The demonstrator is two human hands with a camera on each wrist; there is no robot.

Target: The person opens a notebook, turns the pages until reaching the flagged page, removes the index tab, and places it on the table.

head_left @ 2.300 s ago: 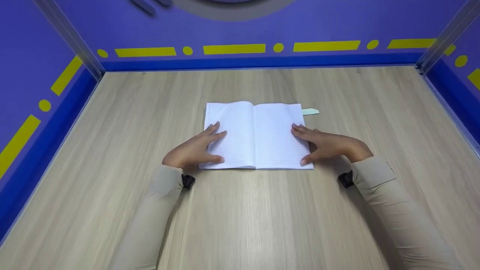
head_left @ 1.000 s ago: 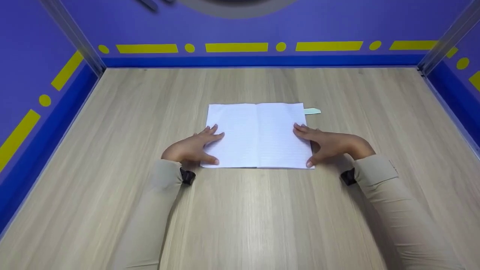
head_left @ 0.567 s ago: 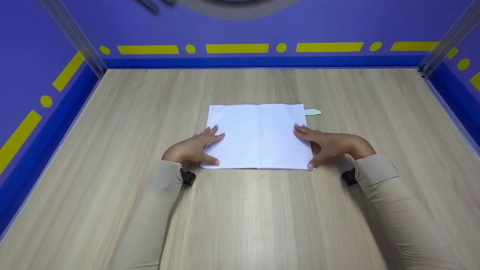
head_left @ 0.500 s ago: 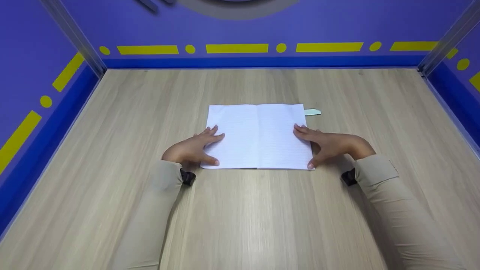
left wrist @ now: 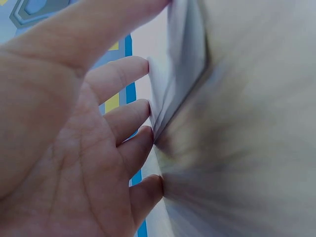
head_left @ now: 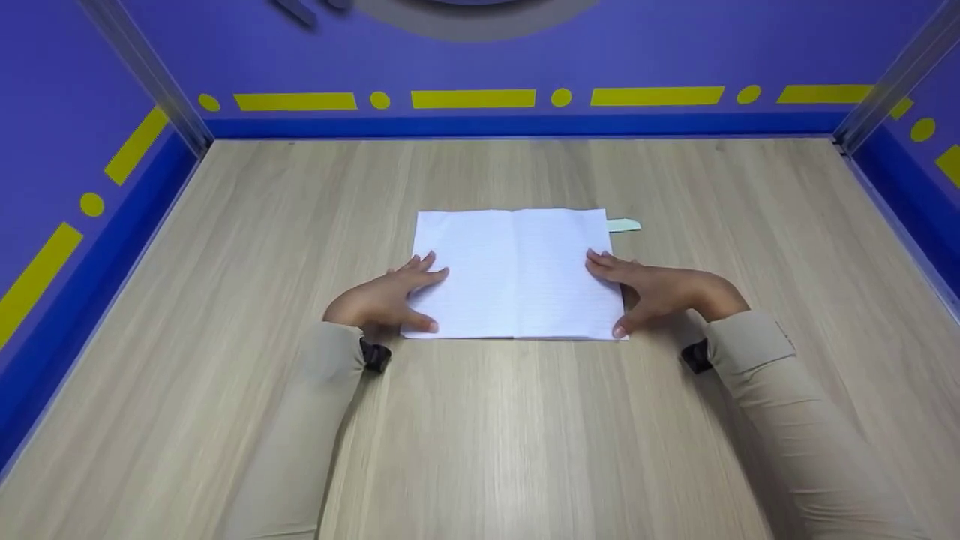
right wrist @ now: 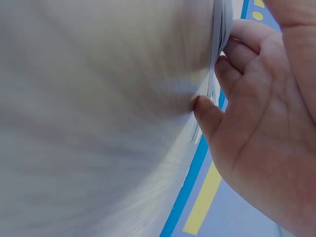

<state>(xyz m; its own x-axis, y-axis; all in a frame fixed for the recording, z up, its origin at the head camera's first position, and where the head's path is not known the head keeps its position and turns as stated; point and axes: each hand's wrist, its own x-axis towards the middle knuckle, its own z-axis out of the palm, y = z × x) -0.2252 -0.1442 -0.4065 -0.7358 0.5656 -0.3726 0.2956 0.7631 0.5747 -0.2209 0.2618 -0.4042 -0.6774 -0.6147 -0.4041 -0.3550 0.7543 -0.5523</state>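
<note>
A notebook (head_left: pixel 514 274) with white lined pages lies spread flat on the wooden table, its fold running down the middle. My left hand (head_left: pixel 386 295) rests on the left page's outer edge with fingers and thumb spread. On the opposite side, my right hand (head_left: pixel 656 290) touches the right page's outer edge, thumb by the lower corner. In the left wrist view, the fingertips (left wrist: pixel 143 107) meet the notebook's edge and the table. The right wrist view has the little finger (right wrist: pixel 207 116) on the table beside the page stack. A pale green tab (head_left: pixel 624 225) sticks out past the notebook's upper right edge.
The wood-grain table (head_left: pixel 480 442) reaches back to a purple wall (head_left: pixel 480 67) with yellow marks. Side walls stand at left and right. A black wrist device (head_left: pixel 375 355) sits at the left cuff, another (head_left: pixel 696 356) at the right.
The raised curve of the left page near the fold has flattened since the earliest frame. Both hands keep nearly the same place at the page edges; over the last half second almost nothing differs.
</note>
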